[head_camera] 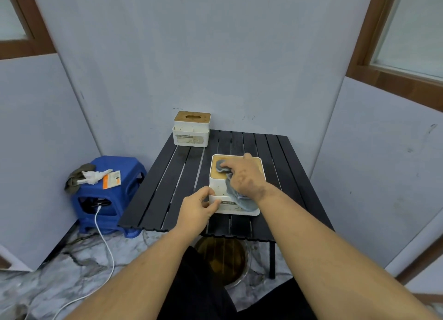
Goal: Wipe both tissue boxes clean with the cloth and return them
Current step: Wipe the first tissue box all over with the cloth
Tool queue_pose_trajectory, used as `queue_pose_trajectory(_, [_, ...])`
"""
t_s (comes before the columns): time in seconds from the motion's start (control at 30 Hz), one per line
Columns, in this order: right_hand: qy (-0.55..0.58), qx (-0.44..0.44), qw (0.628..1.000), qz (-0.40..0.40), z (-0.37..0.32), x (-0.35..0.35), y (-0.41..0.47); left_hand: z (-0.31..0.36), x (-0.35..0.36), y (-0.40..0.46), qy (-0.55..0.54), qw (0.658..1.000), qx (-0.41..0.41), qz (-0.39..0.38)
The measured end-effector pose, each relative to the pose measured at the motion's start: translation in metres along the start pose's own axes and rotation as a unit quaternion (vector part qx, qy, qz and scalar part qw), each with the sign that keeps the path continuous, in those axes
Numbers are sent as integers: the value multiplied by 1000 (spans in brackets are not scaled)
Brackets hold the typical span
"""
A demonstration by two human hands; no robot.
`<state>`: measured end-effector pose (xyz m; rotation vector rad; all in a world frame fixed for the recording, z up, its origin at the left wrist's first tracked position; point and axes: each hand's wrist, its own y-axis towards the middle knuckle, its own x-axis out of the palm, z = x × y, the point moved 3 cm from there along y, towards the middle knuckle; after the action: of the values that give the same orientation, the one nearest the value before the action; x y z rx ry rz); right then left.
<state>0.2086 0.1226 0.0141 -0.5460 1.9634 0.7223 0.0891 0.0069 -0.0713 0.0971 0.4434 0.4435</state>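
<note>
Bracing the near tissue box (217,188) at its left front corner, the left hand (199,207) pinches it so it cannot slide on the slatted table (282,166). Right hand (244,176) presses the grey cloth (224,167) onto its wooden lid, fingers curled over it. Far tissue box (191,130) stands at the back left corner, untouched, apparently awaiting its turn.

far tissue box (191,129): grey strip label on the front is looking like "TISSUE HOLDER", pretty blurry though
near tissue box (236,195): same kind of strip is showing "TISSUE", the rest is sitting under the grey cloth (239,195)
orange card (111,178) on the blue stool (107,195): print is showing, way too small to read
</note>
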Motion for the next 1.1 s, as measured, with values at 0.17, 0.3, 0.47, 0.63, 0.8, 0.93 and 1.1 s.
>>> queue_pose_trajectory(0.17, [56,49,997,-3,15,-4,13,-3,0,4,19,1000,10,-8])
queue_pose_trajectory(0.3, [-13,9,1000,7,18,3,11,-1,3,5,14,1000,7,-2])
queue_pose_trajectory(0.47, [-47,-14,998,42,19,6,4,-5,5,6,0,1000,6,-4])
queue_pose_trajectory(0.63, [-80,-62,994,28,6,13,6,-8,6,8,8,1000,8,-2])
queue_pose_trajectory(0.8, [-13,-75,996,35,8,10,11,-8,5,11,34,999,19,9])
queue_pose_trajectory(0.93, [4,-136,989,53,-13,17,7,-5,5,11,38,999,26,11])
queue_pose_trajectory(1.1, [10,-114,993,36,-11,10,14,-5,5,11,45,999,22,10])
